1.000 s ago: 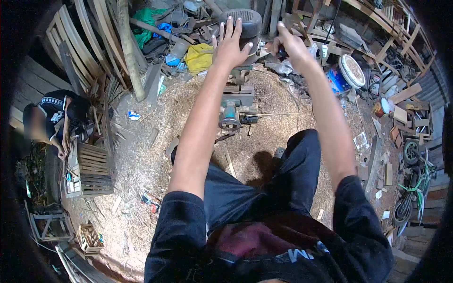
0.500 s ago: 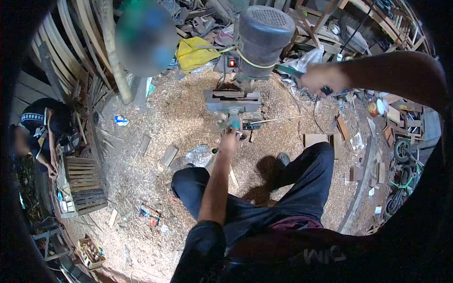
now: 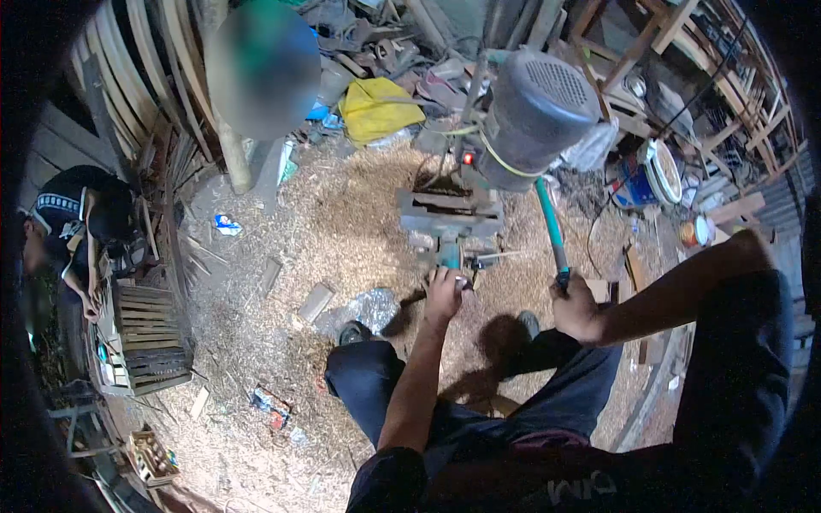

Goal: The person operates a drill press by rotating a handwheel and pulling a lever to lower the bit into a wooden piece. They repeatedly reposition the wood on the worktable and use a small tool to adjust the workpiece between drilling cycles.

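My left hand (image 3: 444, 295) is closed on a small handle at the near side of the machine's vise (image 3: 451, 212), just below its teal part. My right hand (image 3: 581, 315) grips the black end of a long teal lever (image 3: 549, 222), which runs up to the side of the machine. The dark drill press motor (image 3: 543, 111) stands above the vise, with a lit red switch (image 3: 469, 158) beside it. The drill's working end is hidden behind the motor.
Wood shavings (image 3: 299, 231) cover the floor around a wood block (image 3: 315, 303). A yellow bag (image 3: 376, 111) lies behind. At the far left another person (image 3: 85, 214) bends beside a slatted wooden piece (image 3: 154, 333). Buckets (image 3: 664, 173) stand at the right.
My right hand has come down and nearer, with the lever now pointing toward me. The machine appears farther right and tilted in view. My left hand remains at the vise.
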Demonstrator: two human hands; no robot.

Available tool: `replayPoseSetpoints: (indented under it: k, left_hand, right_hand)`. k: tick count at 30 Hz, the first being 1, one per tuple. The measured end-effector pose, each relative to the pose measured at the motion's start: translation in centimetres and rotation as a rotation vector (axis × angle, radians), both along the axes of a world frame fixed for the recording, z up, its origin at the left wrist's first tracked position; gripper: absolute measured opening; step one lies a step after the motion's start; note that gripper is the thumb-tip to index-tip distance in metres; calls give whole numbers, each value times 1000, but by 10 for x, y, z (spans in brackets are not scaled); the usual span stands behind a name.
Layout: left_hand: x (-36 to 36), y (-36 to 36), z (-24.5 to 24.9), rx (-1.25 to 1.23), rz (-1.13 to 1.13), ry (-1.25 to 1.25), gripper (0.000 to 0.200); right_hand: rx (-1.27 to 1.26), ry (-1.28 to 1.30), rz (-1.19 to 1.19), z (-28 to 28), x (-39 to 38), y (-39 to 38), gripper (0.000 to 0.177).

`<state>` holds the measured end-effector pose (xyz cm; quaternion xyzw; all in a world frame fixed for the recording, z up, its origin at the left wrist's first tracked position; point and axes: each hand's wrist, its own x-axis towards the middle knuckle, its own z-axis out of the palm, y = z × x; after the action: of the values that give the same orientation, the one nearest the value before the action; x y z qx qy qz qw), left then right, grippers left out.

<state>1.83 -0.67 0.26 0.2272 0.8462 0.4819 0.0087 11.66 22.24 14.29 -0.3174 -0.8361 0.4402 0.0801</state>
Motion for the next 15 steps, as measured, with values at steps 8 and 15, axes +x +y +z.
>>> replayPoseSetpoints:
  k: [8,15]
  left_hand:
    - [-4,2,7,-125,6,-114,20]
    - [-7,12,-3,-103,106,24,22]
  right_hand:
    - [182,-37,138,14,20,-43,23]
    - [293,73,89,-73,23,-44,23]
